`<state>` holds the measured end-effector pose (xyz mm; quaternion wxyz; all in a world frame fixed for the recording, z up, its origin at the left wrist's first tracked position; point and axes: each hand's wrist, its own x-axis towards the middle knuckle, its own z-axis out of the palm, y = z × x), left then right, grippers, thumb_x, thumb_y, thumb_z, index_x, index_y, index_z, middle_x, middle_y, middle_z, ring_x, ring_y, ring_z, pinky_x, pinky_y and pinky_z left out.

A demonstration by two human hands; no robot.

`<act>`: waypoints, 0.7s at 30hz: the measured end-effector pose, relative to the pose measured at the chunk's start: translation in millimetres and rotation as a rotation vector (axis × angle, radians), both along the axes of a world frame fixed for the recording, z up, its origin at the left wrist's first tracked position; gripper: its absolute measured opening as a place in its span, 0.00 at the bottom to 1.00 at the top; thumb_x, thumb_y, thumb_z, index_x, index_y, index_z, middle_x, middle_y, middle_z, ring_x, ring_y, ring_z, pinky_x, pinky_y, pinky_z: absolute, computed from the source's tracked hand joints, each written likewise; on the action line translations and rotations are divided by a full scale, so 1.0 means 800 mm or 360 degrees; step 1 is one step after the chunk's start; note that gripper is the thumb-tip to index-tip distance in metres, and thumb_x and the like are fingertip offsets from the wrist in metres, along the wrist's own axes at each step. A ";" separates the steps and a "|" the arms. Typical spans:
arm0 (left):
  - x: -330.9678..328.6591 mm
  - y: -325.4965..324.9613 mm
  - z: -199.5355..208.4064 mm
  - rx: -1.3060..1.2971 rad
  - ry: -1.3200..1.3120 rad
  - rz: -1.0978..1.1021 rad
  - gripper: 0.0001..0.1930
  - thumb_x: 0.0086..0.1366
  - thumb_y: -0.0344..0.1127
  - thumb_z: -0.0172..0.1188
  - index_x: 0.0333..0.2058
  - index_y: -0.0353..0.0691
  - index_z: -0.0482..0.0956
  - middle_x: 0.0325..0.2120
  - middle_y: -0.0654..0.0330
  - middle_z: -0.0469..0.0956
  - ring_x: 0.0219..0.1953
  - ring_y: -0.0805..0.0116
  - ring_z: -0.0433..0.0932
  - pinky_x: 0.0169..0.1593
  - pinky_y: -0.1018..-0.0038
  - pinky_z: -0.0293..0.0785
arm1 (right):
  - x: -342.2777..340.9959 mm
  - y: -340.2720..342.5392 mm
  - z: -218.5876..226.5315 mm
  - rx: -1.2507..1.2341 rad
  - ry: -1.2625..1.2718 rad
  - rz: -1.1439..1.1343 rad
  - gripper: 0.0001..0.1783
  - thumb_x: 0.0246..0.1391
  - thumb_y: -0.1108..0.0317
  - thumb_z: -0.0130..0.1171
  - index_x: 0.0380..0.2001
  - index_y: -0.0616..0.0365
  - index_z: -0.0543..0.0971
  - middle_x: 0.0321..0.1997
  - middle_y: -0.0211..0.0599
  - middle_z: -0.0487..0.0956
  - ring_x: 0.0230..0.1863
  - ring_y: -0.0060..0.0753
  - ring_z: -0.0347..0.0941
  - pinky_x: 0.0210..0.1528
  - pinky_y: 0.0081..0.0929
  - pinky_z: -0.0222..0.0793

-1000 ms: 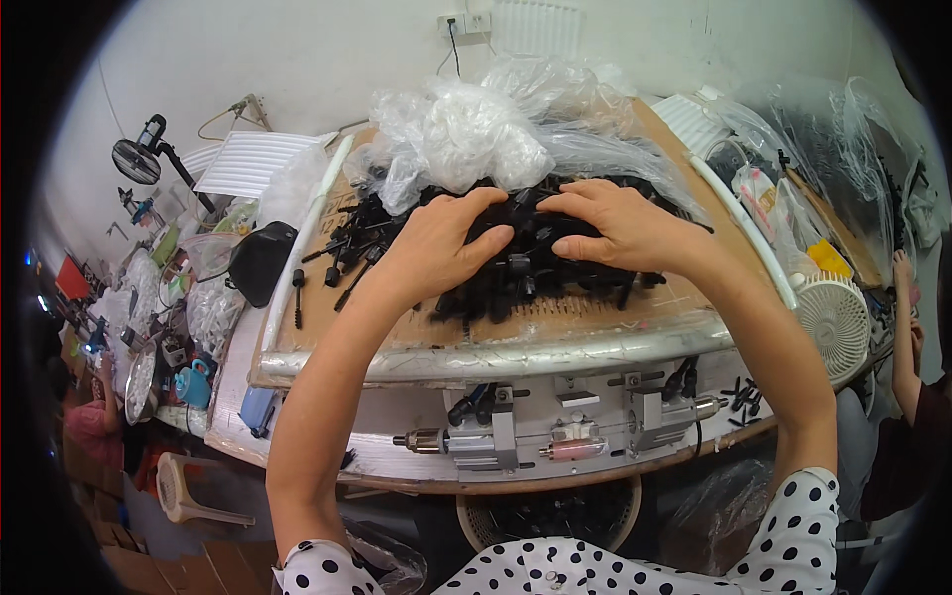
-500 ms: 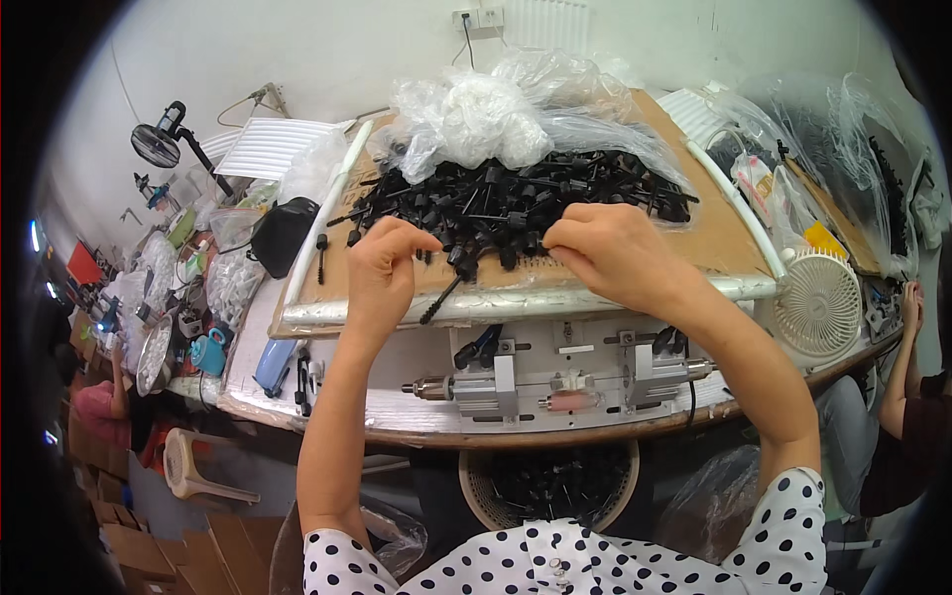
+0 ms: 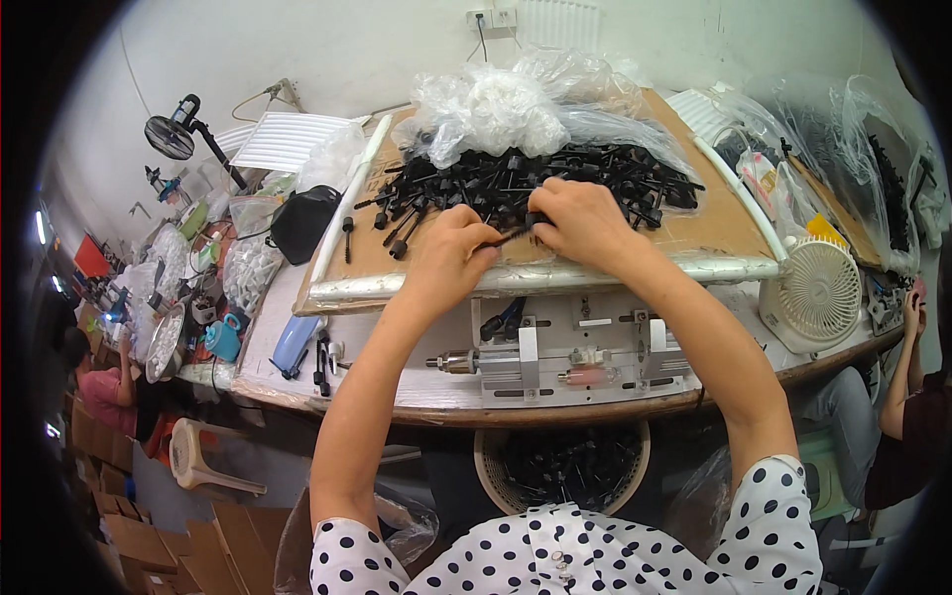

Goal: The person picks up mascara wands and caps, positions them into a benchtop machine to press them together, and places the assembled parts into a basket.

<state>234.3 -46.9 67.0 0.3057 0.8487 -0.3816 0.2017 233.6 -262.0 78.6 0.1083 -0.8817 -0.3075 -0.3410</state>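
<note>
Both hands meet over the front of a raised cardboard-covered board. Between them is a slim black mascara-type wand, lying slantwise. My left hand pinches its lower left end, and my right hand has its fingers closed around the thicker capped end. The fingers hide part of both ends. Just behind is a heap of similar black wands with caps and thin stems. One loose wand lies apart at the board's left side.
Crumpled clear plastic covers the heap's back. Below the board's padded front edge stands a metal clamping fixture. A basket of black pieces sits under the table. A white fan stands right; co-workers sit at both sides.
My hands have come together from apart, left hand moving right, and now share one wand. The wand that overhung the front edge no longer lies there. The view has shifted slightly.
</note>
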 end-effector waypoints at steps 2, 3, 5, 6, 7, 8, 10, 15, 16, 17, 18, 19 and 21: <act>-0.003 0.001 -0.013 -0.0333 0.0250 -0.0008 0.07 0.54 0.31 0.60 0.32 0.36 0.80 0.30 0.61 0.75 0.31 0.66 0.75 0.38 0.73 0.70 | -0.002 -0.011 0.002 0.0278 0.0203 0.0063 0.09 0.40 0.65 0.61 0.25 0.58 0.77 0.27 0.38 0.75 0.31 0.39 0.75 0.34 0.31 0.72; -0.004 0.002 -0.019 -0.0500 0.0478 -0.0023 0.07 0.56 0.32 0.60 0.32 0.35 0.80 0.30 0.63 0.75 0.31 0.69 0.74 0.38 0.75 0.69 | -0.003 -0.015 0.004 0.0425 0.0285 0.0116 0.09 0.40 0.65 0.61 0.25 0.59 0.78 0.27 0.38 0.75 0.30 0.39 0.75 0.34 0.31 0.72; -0.005 0.005 -0.028 -0.0761 0.0843 -0.0062 0.08 0.58 0.33 0.59 0.33 0.35 0.79 0.29 0.65 0.76 0.31 0.76 0.73 0.37 0.79 0.68 | -0.005 -0.023 0.007 0.0752 0.0513 0.0164 0.11 0.42 0.63 0.62 0.27 0.61 0.79 0.26 0.35 0.76 0.28 0.30 0.74 0.32 0.27 0.70; -0.004 0.007 -0.031 -0.0852 0.0977 -0.0093 0.08 0.59 0.33 0.59 0.34 0.36 0.79 0.29 0.66 0.76 0.30 0.79 0.71 0.36 0.81 0.67 | -0.007 -0.025 0.008 0.0948 0.0640 0.0202 0.12 0.44 0.64 0.62 0.27 0.62 0.79 0.26 0.34 0.77 0.27 0.27 0.74 0.31 0.26 0.69; -0.003 0.008 -0.032 -0.0942 0.1109 -0.0127 0.07 0.61 0.34 0.58 0.35 0.36 0.79 0.29 0.67 0.76 0.30 0.82 0.70 0.35 0.83 0.66 | -0.008 -0.028 0.008 0.1144 0.0792 0.0233 0.12 0.45 0.64 0.62 0.28 0.63 0.79 0.26 0.33 0.77 0.26 0.24 0.73 0.31 0.25 0.69; -0.002 0.009 -0.033 -0.0965 0.1098 -0.0136 0.08 0.61 0.34 0.58 0.35 0.36 0.79 0.29 0.67 0.76 0.30 0.82 0.70 0.35 0.83 0.65 | -0.010 -0.033 0.009 0.1344 0.0977 0.0308 0.12 0.48 0.66 0.61 0.31 0.65 0.79 0.27 0.30 0.78 0.27 0.19 0.71 0.31 0.21 0.68; -0.001 0.009 -0.032 -0.1017 0.1081 -0.0109 0.09 0.61 0.35 0.58 0.36 0.36 0.79 0.28 0.68 0.76 0.30 0.83 0.70 0.36 0.84 0.65 | -0.015 -0.038 0.006 0.1498 0.1189 0.0164 0.11 0.52 0.66 0.59 0.34 0.63 0.78 0.28 0.27 0.77 0.30 0.17 0.70 0.32 0.17 0.66; 0.000 0.000 -0.027 -0.0930 0.1006 -0.0061 0.09 0.61 0.36 0.58 0.36 0.36 0.78 0.27 0.69 0.75 0.29 0.84 0.69 0.34 0.85 0.64 | -0.018 -0.036 -0.008 0.0991 0.0845 0.0056 0.14 0.46 0.64 0.61 0.34 0.61 0.80 0.27 0.35 0.78 0.29 0.27 0.75 0.34 0.24 0.70; 0.000 -0.002 -0.027 -0.0894 0.1010 -0.0073 0.09 0.61 0.36 0.58 0.36 0.36 0.78 0.27 0.69 0.75 0.28 0.84 0.69 0.34 0.85 0.64 | -0.019 -0.035 -0.012 0.0860 0.0736 0.0060 0.13 0.43 0.64 0.61 0.33 0.60 0.80 0.29 0.39 0.79 0.30 0.34 0.76 0.35 0.27 0.71; 0.001 -0.004 -0.027 -0.0905 0.1008 -0.0026 0.09 0.61 0.36 0.58 0.36 0.36 0.78 0.27 0.69 0.75 0.28 0.84 0.69 0.34 0.85 0.64 | -0.018 -0.032 -0.016 0.0715 0.0637 0.0046 0.12 0.43 0.64 0.61 0.30 0.60 0.79 0.29 0.38 0.78 0.31 0.37 0.76 0.35 0.29 0.71; 0.001 -0.005 -0.027 -0.0912 0.1012 -0.0024 0.09 0.61 0.36 0.58 0.36 0.36 0.78 0.27 0.69 0.75 0.28 0.84 0.69 0.34 0.85 0.64 | -0.019 -0.031 -0.018 0.0591 0.0509 0.0053 0.11 0.44 0.66 0.61 0.30 0.60 0.79 0.28 0.37 0.77 0.29 0.34 0.75 0.33 0.27 0.70; 0.002 -0.006 -0.028 -0.0924 0.1031 0.0029 0.09 0.61 0.36 0.58 0.36 0.37 0.78 0.26 0.69 0.75 0.28 0.84 0.69 0.34 0.85 0.63 | -0.020 -0.030 -0.020 0.0462 0.0434 0.0031 0.10 0.44 0.67 0.62 0.31 0.60 0.79 0.28 0.36 0.76 0.28 0.32 0.74 0.31 0.26 0.69; 0.001 -0.006 -0.029 -0.0961 0.1015 -0.0042 0.09 0.61 0.36 0.58 0.35 0.36 0.79 0.26 0.69 0.75 0.28 0.84 0.69 0.33 0.85 0.64 | -0.023 -0.030 -0.023 0.0461 0.0404 0.0065 0.10 0.44 0.66 0.63 0.30 0.59 0.79 0.28 0.36 0.76 0.29 0.34 0.75 0.31 0.28 0.69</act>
